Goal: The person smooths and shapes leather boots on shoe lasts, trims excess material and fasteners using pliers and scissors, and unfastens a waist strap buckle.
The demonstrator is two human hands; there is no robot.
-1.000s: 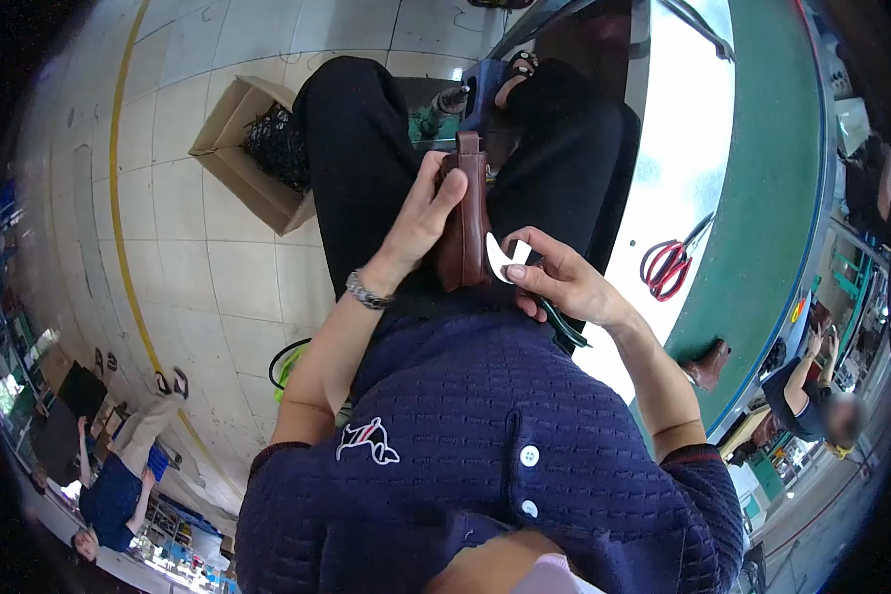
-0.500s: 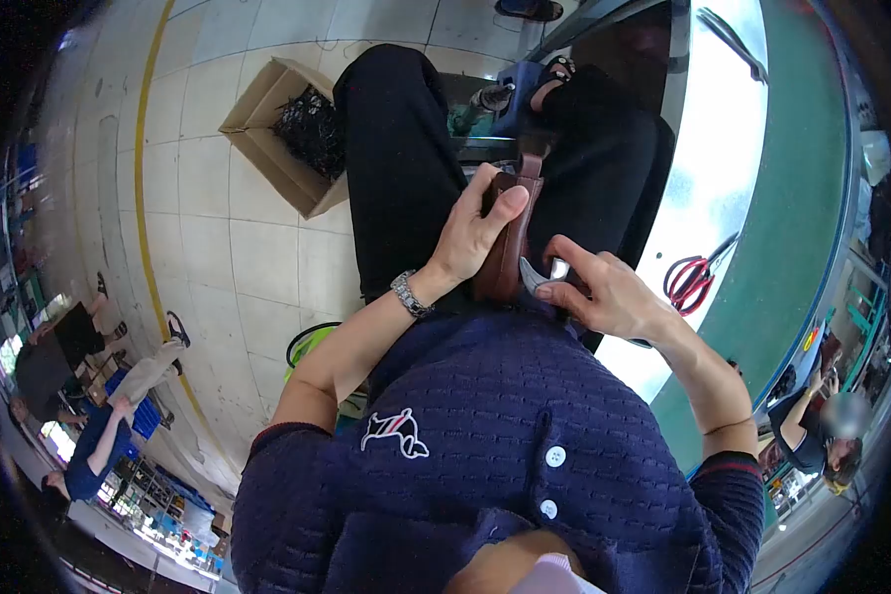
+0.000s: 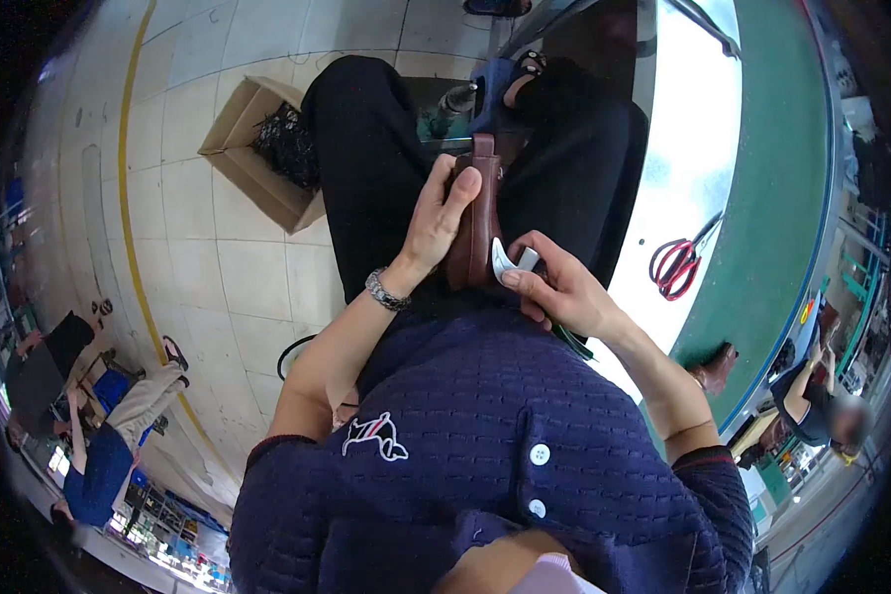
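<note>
A brown leather boot point(image 3: 473, 243) with a pull tab at its far end rests over my lap. Wrapped around its left side is my left hand point(image 3: 438, 220), thumb pressed on the leather. My right hand point(image 3: 562, 284) is closed on a curved silver metal tool point(image 3: 503, 261), whose pointed tip is at the boot's right side near the end closest to me. A second silver part shows between thumb and forefinger; the rest of the tool is hidden in the palm. Whether the tip touches the leather I cannot tell.
Red-handled scissors point(image 3: 675, 268) lie on the shiny metal surface to my right, beside a green tabletop point(image 3: 777, 178). Another brown boot point(image 3: 715, 368) is on that tabletop. An open cardboard box point(image 3: 257, 178) with black scraps stands on the floor at left. Other people are at both sides.
The view has shifted, moving the scene slightly left. The curved tool has turned a little, its tip now pointing further up along the boot. Both hands keep their holds.
</note>
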